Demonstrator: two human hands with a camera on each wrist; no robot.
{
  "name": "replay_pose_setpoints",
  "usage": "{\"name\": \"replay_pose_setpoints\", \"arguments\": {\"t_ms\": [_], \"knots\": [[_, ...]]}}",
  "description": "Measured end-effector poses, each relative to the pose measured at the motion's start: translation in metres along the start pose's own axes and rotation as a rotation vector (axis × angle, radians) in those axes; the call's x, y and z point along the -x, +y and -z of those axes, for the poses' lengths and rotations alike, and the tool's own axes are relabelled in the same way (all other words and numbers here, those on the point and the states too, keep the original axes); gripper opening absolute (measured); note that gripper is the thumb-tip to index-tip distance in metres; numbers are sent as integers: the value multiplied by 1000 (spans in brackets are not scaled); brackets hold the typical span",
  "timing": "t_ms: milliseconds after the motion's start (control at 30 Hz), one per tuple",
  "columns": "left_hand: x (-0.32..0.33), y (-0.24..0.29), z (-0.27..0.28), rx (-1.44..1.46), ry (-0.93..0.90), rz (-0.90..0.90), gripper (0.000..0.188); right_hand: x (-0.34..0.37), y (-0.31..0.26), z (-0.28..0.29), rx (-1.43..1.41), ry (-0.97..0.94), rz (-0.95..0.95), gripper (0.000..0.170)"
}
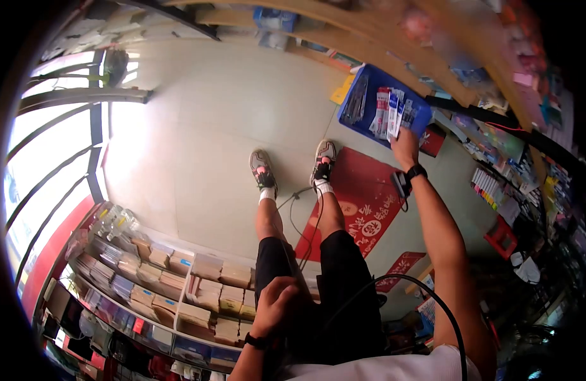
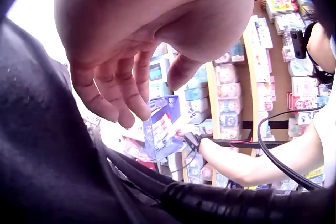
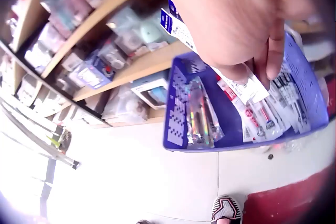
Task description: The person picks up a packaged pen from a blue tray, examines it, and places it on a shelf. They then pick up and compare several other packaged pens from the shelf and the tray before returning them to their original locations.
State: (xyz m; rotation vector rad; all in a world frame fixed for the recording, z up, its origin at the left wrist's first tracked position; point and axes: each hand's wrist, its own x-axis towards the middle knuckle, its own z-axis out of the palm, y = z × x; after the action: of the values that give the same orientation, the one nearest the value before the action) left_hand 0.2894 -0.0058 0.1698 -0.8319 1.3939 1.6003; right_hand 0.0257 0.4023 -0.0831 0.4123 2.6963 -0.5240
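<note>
My right hand [image 1: 405,148] reaches forward over a blue plastic basket [image 3: 178,111] on the floor by the shelves. In the right wrist view its fingers pinch a narrow white-and-blue packet [image 3: 181,30], slanting across the basket. Inside lie clear sleeves of colourful pens [image 3: 202,121] on one side, red-and-white packets [image 3: 257,119] in the middle, and packets with dark pens [image 3: 291,100] at the other side. My left hand [image 1: 281,308] is near my thigh, holding nothing; in the left wrist view its fingers [image 2: 128,95] hang loosely bent.
Wooden shelves [image 1: 356,28] with packaged goods run behind the basket. A red mat [image 1: 363,203] lies by my feet. A low rack of boxed goods [image 1: 210,292] stands at the left. A black cable [image 1: 445,305] loops beside my right arm.
</note>
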Motion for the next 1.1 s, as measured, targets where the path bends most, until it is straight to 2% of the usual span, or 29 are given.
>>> {"name": "replay_pose_setpoints", "arguments": {"t_ms": [100,167,200,267,333,400,467,500,533,567,600,667,700,733,800,867,967,1033,1100], "knots": [[14,36,24,-20,-4,-111,23,57,-58,67,43,59,96,17],[23,64,40,-64,-9,-218,23,102,-105,113,-41,107,165,15],[31,86,44,-79,-7,-256,23,127,-135,139,-94,192,259,14],[41,141,45,-195,-40,-496,27,175,-185,177,-129,299,361,14],[56,192,45,-280,-154,-656,40,226,-246,223,-193,358,457,13],[87,248,28,-506,-171,-879,56,267,-293,248,-223,455,574,16],[119,281,7,-465,-178,-1125,61,302,-338,277,-291,485,685,24],[131,288,1,-459,-169,-1142,61,318,-359,292,-319,492,736,26],[141,296,-5,-455,-184,-1246,58,331,-376,304,-344,501,788,29],[151,305,-6,-455,-202,-1357,55,341,-386,306,-398,476,731,31],[160,311,-5,-455,-202,-1380,55,346,-394,315,-392,494,744,31],[173,319,0,-294,-347,-1348,50,353,-410,330,-398,600,786,28],[182,326,6,-287,-347,-1351,41,355,-415,334,-429,602,779,25],[192,332,13,-288,-347,-1361,41,359,-420,335,-427,609,786,25],[206,341,23,-199,-485,-1124,36,364,-429,338,-576,577,803,25],[208,344,27,-183,-490,-1157,34,376,-439,352,-594,543,791,25],[212,349,30,-155,-501,-1068,35,380,-444,358,-636,510,779,23],[211,353,24,137,-522,-936,32,376,-441,360,-652,510,779,21],[199,357,28,101,-528,-899,30,370,-434,360,-785,423,699,18]]}}
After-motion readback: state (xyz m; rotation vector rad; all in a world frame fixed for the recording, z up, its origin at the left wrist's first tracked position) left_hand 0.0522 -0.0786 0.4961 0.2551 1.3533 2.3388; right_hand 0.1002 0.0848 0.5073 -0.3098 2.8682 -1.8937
